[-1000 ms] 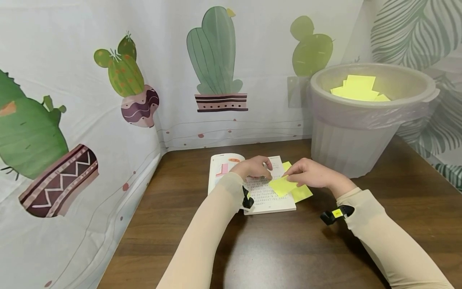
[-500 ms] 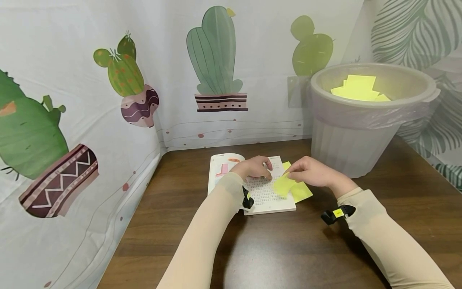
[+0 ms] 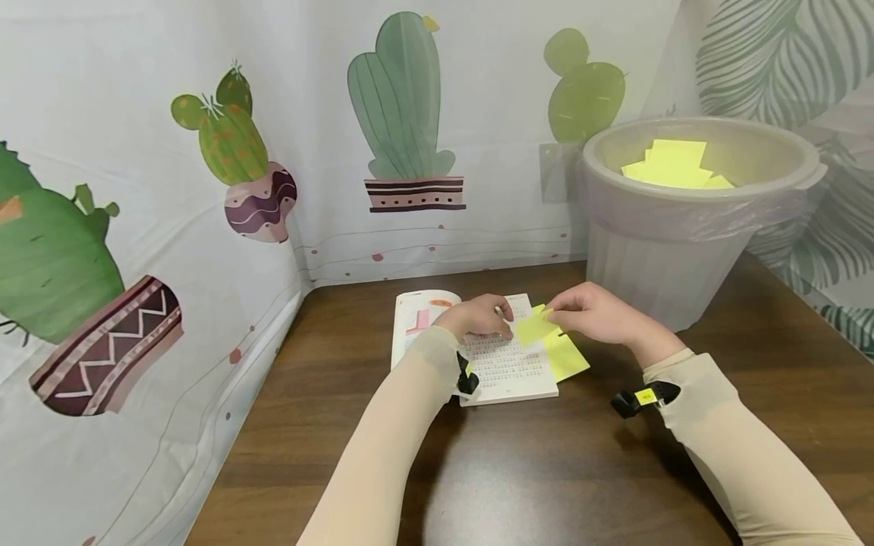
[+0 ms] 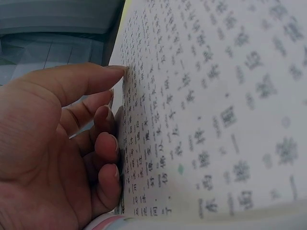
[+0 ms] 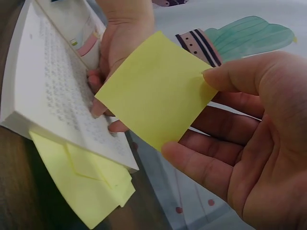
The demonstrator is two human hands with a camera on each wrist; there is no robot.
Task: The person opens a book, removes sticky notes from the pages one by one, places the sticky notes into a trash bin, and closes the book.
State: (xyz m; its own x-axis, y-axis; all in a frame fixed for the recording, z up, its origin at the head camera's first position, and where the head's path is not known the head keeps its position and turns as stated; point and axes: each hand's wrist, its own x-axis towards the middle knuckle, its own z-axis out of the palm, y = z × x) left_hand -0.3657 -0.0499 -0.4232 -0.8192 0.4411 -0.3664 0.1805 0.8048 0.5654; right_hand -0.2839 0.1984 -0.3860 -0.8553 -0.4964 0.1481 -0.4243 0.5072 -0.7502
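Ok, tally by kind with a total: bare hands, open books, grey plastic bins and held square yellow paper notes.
Bare hands: 2 (left hand, right hand)
Open white-paged book: 1
Grey plastic bin: 1
Held square yellow note: 1
Total: 5
Uncounted: overlapping notes at book edge, others in bin

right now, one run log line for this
left hand: touches open book; right hand: pinches yellow note; more notes: showing past book's edge; bin: yellow notes inside
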